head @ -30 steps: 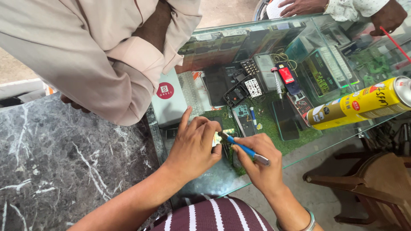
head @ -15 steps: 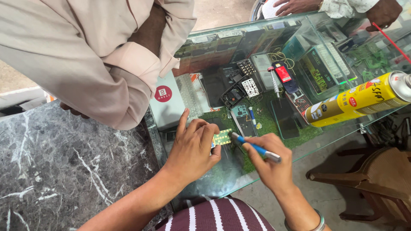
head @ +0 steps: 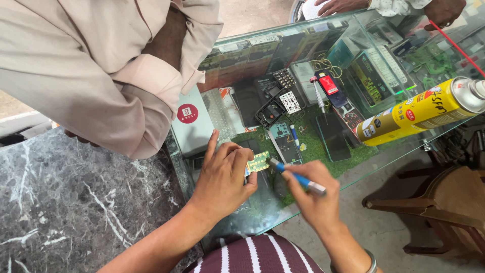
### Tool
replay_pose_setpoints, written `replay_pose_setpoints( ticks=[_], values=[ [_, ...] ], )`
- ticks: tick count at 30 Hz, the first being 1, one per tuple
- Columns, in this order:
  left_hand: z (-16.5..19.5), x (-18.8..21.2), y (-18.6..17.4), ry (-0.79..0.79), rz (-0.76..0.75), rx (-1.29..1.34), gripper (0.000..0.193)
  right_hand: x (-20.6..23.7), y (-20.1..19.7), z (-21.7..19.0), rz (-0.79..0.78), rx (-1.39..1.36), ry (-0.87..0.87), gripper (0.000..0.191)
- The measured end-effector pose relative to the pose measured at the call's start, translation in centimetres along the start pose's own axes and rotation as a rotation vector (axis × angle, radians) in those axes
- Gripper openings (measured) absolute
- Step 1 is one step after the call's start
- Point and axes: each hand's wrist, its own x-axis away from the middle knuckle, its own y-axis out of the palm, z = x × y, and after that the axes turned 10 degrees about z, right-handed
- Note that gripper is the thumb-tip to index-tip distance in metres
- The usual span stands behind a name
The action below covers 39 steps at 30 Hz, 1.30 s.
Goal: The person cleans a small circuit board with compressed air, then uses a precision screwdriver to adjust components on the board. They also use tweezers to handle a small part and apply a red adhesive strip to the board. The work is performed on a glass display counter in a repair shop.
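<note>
My left hand pinches a small green circuit board just above the glass counter top, fingers curled around its left edge. My right hand grips a blue-handled tool with a silver end, its dark tip touching the right side of the board. Both hands are near the counter's front edge, above the green mat inside the case.
A yellow spray can lies on the glass at right. Phones, keypads and loose parts fill the case below. Another person in a beige shirt leans over the marble slab; another person's hands are at the far edge. A wooden chair stands below right.
My left hand has turned the board so its green face shows. My right hand with the tool has shifted slightly right and down, the tip staying at the board.
</note>
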Motion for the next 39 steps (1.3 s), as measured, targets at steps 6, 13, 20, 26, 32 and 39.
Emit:
replay_pose_setpoints(
  ticks=[6,13,20,26,32,39],
  values=[
    [0.0,0.0,0.1,-0.005,-0.006,0.006,0.041,0.6,0.1,0.1,0.018,-0.004,0.048,0.018],
    [0.0,0.0,0.2,-0.024,-0.012,0.005,0.041,0.8,0.1,0.2,0.000,0.001,-0.005,0.016],
    [-0.1,-0.1,0.3,-0.009,0.000,-0.022,0.041,0.8,0.2,0.7,0.071,-0.058,0.221,0.014],
    [-0.2,-0.1,0.5,-0.035,-0.038,-0.037,0.039,1.4,0.5,1.5,0.099,-0.121,0.156,0.014],
    [-0.1,-0.1,0.5,-0.054,-0.042,-0.020,0.041,1.6,0.7,1.6,0.204,-0.056,0.254,0.011],
    [0.0,-0.2,0.5,-0.055,-0.048,-0.010,0.042,0.9,0.6,1.4,0.159,-0.054,0.080,0.014]
  ],
)
